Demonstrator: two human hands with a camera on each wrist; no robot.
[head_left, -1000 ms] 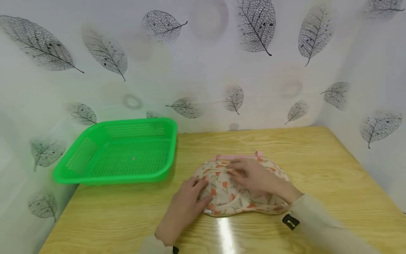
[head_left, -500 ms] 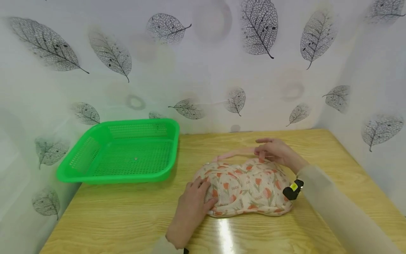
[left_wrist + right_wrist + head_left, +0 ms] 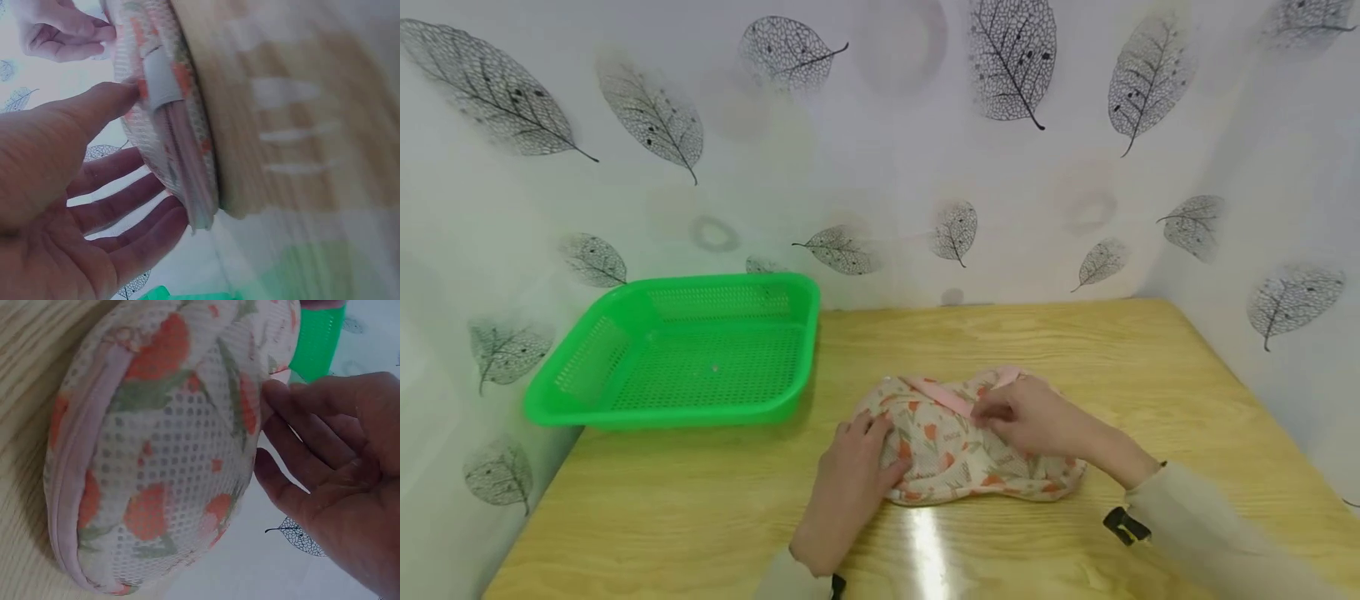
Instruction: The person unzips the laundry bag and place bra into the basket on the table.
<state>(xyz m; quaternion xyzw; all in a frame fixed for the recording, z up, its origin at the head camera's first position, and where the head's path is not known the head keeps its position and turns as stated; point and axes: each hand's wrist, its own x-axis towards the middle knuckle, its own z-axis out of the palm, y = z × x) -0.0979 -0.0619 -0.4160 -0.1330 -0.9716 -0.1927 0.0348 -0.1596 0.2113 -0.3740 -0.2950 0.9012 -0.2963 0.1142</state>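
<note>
Quietly, a person in cream sleeves works at a pale wood-grain table, both hands on a soft white mesh bag printed with orange-red tulips and green leaves, which lies just below and right of the centre of the frame. The left hand rests on the bag's left end, fingers loosely spread, its thumb touching the mesh beside a small white tag. Apart from it, the right hand pinches a flat, pale pink fabric strap between thumb and fingers, drawing it into a V across the bag's upper side. From where I stand, pale pink trim shows along the bag's edge. A bright green rectangular plastic basket with perforated walls stands at left, well apart from the bag, a pink speck on its floor too small to identify. Grey skeleton-leaf prints cover the whitish backdrop filling the upper frame.
</note>
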